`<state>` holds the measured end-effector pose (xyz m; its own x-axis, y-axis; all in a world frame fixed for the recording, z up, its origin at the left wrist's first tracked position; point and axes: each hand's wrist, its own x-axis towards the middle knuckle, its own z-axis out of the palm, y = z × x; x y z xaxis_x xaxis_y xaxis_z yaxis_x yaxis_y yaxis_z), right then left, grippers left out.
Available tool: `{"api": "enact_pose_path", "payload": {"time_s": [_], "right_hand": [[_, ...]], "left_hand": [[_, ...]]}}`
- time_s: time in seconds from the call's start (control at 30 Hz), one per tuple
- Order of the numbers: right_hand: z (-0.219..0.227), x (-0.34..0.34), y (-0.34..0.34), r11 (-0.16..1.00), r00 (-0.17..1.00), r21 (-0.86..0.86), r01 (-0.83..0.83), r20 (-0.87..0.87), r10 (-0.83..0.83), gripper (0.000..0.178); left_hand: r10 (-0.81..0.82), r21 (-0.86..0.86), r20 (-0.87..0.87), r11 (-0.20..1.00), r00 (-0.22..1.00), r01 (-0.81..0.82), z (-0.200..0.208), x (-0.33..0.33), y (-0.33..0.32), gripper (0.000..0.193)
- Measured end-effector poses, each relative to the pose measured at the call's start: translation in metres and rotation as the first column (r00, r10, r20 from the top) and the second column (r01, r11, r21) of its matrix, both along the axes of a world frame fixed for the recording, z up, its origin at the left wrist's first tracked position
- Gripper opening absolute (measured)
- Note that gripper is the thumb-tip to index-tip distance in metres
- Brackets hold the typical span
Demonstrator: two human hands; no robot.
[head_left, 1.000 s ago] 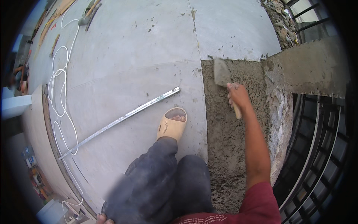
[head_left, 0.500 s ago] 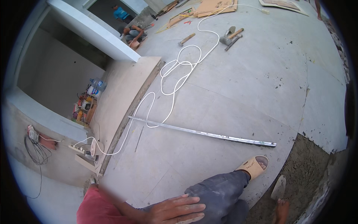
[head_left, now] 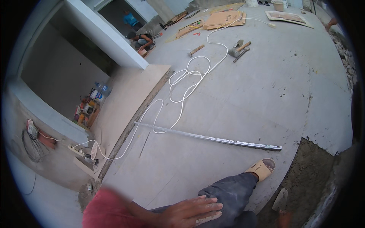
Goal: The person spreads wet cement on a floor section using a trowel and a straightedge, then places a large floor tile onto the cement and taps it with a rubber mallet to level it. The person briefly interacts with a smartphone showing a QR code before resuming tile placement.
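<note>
In the head view, the left hand rests palm down on the knee of the dark grey trousers. Its fingers are stretched out and only a little apart; they hold nothing, and some pale dirt is on them. The right hand is at the lower edge, dark and blurred, just behind the blade of the trowel. I cannot tell whether its fingers are clamped on the handle, because neither fingers nor handle show clearly. The trowel is over the mortar bed, near the edge of the floor tiles.

As for how far the work is, most of the floor which I can see is covered with large grey tiles. The mortar bed is the part that remains uncovered: it is wet-looking and rough, and no tile lies on it. Small dark crumbs are on the tiles near it, so I judge that the cleaning is also not done there.

The metal straightedge lies on the tiles, touched by no hand, near the beige slipper. Its far end is beside the white cable. Farther away are a wooden-handled hammer and a crouching co-worker.
</note>
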<state>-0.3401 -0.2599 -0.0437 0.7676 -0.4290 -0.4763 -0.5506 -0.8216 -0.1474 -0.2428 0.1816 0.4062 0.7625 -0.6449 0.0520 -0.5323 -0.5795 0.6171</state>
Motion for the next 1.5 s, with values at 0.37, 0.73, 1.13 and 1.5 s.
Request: {"api": "enact_pose_path", "payload": {"time_s": [0.37, 0.73, 1.13, 1.5], "right_hand": [[0.113, -0.03, 0.061, 0.883, 0.963, 0.401, 0.245, -0.206, -0.174, 0.048], [0.118, -0.073, 0.056, 0.751, 0.882, 0.478, 0.454, -0.123, -0.455, 0.051], [0.129, -0.092, 0.132, 0.812, 0.885, 0.411, 0.414, 0.029, -0.465, 0.042], [0.082, 0.093, 0.07, 0.938, 0.941, 0.196, 0.286, 0.129, -0.314, 0.027]], "left_hand": [[0.161, 0.022, 0.052, 0.987, 0.986, -0.162, -0.019, -0.01, -0.008, 0.075], [0.191, 0.191, -0.021, 0.964, 0.981, -0.183, -0.003, -0.008, -0.01, 0.078], [0.173, 0.234, 0.028, 0.956, 0.985, -0.175, 0.002, 0.002, 0.001, 0.079], [0.174, 0.238, 0.046, 0.954, 0.984, -0.18, 0.002, -0.005, -0.011, 0.078]]}}
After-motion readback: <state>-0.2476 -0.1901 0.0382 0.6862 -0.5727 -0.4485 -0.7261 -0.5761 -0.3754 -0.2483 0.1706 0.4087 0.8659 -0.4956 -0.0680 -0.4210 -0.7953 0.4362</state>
